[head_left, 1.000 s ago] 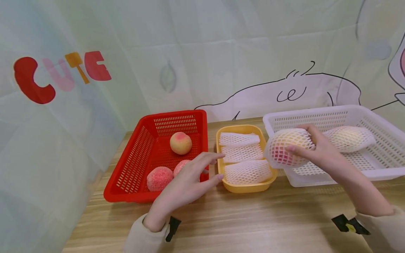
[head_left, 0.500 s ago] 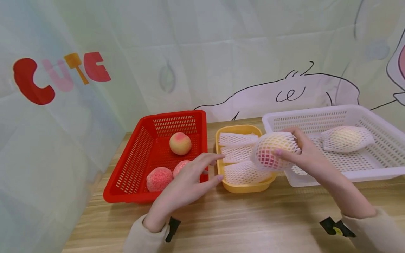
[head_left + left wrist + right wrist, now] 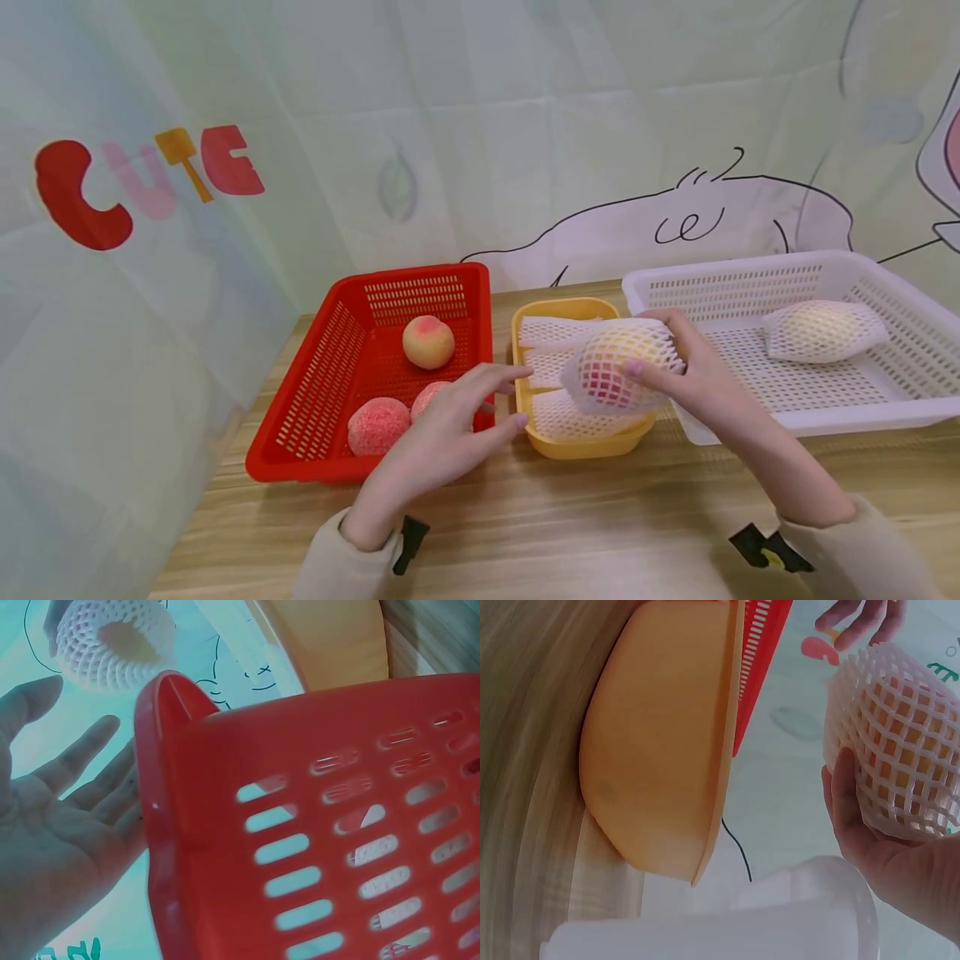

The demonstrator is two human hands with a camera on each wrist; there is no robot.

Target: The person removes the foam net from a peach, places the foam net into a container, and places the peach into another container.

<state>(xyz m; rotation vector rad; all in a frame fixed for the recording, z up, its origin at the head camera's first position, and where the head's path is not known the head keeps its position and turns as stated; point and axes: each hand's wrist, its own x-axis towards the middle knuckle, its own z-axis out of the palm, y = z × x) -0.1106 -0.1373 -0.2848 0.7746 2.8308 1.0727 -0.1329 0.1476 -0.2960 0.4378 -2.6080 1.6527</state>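
My right hand [image 3: 678, 358] grips a peach [image 3: 611, 375] wrapped in a white foam net sleeve and holds it over the yellow tray [image 3: 588, 450]. In the right wrist view the netted peach [image 3: 907, 750] sits between thumb and fingers. My left hand [image 3: 450, 425] hovers over the right front corner of the red basket [image 3: 300, 392], its fingers spread and nothing in them. Inside that basket lie a yellow-pink peach [image 3: 428, 342] and two redder peaches, one [image 3: 378, 426] in full view and the other [image 3: 426, 398] partly behind my left hand. White foam net sleeves [image 3: 577, 417] lie flat in the tray.
On the right stands a white basket [image 3: 810, 425] with one netted fruit [image 3: 825, 331] in it. All three containers stand side by side on a wooden table [image 3: 585, 525]. Behind them hangs a printed curtain [image 3: 465, 167].
My right hand has carried the netted peach leftward from the white basket's near-left corner to above the yellow tray. The left hand has stayed in place.
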